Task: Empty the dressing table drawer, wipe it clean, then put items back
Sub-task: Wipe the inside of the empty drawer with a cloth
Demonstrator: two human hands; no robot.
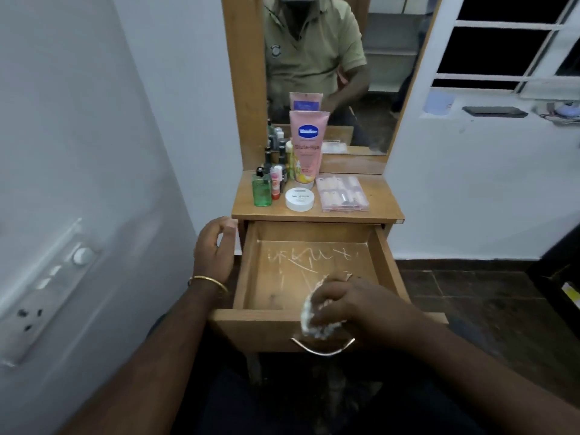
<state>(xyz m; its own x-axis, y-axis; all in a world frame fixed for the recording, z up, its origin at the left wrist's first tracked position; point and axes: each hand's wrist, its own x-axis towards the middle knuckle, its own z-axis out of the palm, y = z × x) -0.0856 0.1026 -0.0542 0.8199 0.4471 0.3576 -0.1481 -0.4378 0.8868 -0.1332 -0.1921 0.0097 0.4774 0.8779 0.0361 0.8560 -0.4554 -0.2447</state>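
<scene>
- A white wall switch panel (47, 287) with sockets is mounted on the left wall.
- A barred window (508, 42) shows dark outside.
- A flat black device (494, 111) lies on the white sill.

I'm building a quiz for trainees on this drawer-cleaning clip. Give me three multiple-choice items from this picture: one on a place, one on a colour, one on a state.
1. Where does the white round jar stand?
A. in the drawer
B. on the tabletop, in front of the pink Vaseline tube
C. on the floor

2. What colour is the square bottle at the left of the tabletop?
A. green
B. blue
C. black

3. What state is the drawer in?
A. shut
B. pulled out and full of cosmetics
C. pulled out, with no items in it, and a cloth over its front edge

Answers:
1 B: the jar sits on the top, just in front of the tube.
2 A: its clear body is green.
3 C: only pale marks show on its floor, while the right hand grips a white cloth at its front.
</scene>
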